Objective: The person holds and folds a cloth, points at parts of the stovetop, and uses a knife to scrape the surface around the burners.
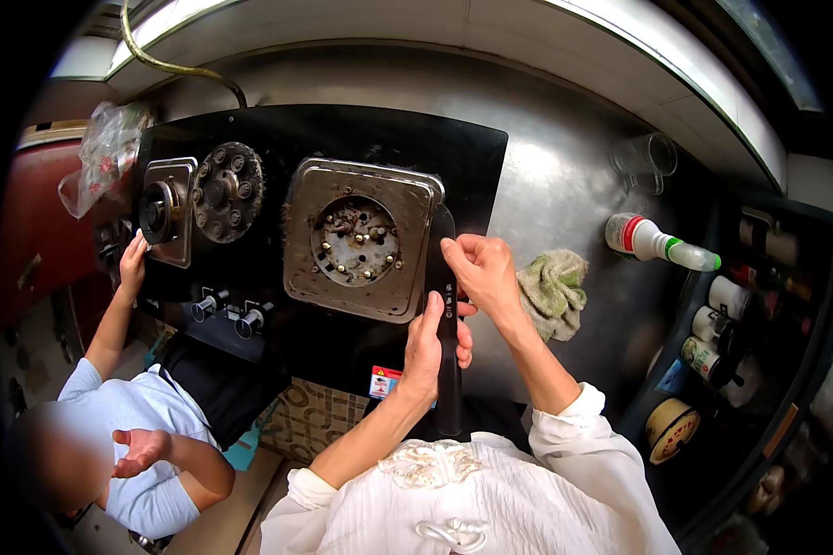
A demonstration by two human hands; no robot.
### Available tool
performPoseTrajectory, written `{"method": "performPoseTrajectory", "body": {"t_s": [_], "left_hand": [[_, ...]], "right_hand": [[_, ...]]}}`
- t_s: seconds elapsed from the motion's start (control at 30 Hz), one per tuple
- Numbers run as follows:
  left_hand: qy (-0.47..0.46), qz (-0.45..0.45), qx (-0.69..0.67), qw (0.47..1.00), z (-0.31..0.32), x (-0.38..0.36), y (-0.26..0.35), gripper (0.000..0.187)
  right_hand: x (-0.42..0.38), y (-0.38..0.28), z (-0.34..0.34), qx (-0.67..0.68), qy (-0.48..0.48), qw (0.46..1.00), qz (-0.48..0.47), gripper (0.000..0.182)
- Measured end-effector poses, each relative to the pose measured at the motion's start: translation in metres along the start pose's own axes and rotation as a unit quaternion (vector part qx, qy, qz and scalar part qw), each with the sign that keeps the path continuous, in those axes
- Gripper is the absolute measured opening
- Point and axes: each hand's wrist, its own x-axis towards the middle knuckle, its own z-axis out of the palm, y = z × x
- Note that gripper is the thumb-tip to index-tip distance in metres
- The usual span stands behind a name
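Note:
A long, narrow black kitchen knife (448,375) with pale lettering stands between my hands, its rounded end by the burner tray. My left hand (424,347) is closed around its middle, the thumb on one side and fingertips showing on the other. My right hand (486,273) is pinched with the fingers curled, right beside the knife's upper part; whether it grips the knife or something small is hidden. Just left of the knife lies the grimy square burner tray (310,277), its round opening exposing the burner nozzles (356,242). The tray sits in a black glass cooktop (477,166).
A loose burner head (228,192) leans beside the second burner (162,213). Right of the cooktop are a dirty rag (553,291), a squeeze bottle (652,240) and a glass mug (646,162). On the left, a co-worker in a blue shirt (157,398) touches the cooktop's edge.

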Motion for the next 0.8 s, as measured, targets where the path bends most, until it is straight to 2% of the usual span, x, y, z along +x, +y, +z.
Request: {"method": "performPoseTrajectory", "body": {"t_s": [0.1, 0.23, 0.33, 0.47, 0.6, 0.73, 0.8], "left_hand": [[-0.034, -0.029, -0.07, 0.997, -0.008, 0.003, -0.003, 0.059], [-0.041, -0.021, -0.1, 0.994, -0.009, 0.009, -0.008, 0.058], [-0.028, -0.001, -0.058, 0.998, -0.005, 0.008, -0.006, 0.057], [0.008, 0.031, 0.015, 0.999, -0.001, 0.005, -0.001, 0.058], [0.054, 0.064, 0.102, 0.991, 0.013, -0.002, 0.011, 0.059], [0.03, 0.037, 0.154, 0.987, 0.005, -0.012, 0.017, 0.061], [0.027, 0.022, 0.131, 0.991, -0.002, -0.014, 0.011, 0.06]], "right_hand": [[0.001, -0.007, 0.002, -0.037, 0.003, 0.999, 0.001, 0.041], [0.005, -0.013, 0.002, -0.081, 0.008, 0.997, -0.013, 0.041], [0.003, -0.018, 0.001, -0.062, 0.002, 0.998, 0.02, 0.041], [0.006, -0.003, 0.0, -0.052, -0.004, 0.999, 0.005, 0.043], [0.006, 0.0, -0.003, 0.02, -0.03, 0.999, 0.019, 0.04], [-0.006, 0.003, 0.001, 0.123, -0.014, 0.991, 0.044, 0.043], [-0.016, 0.001, 0.002, 0.081, -0.001, 0.996, 0.048, 0.043]]}}
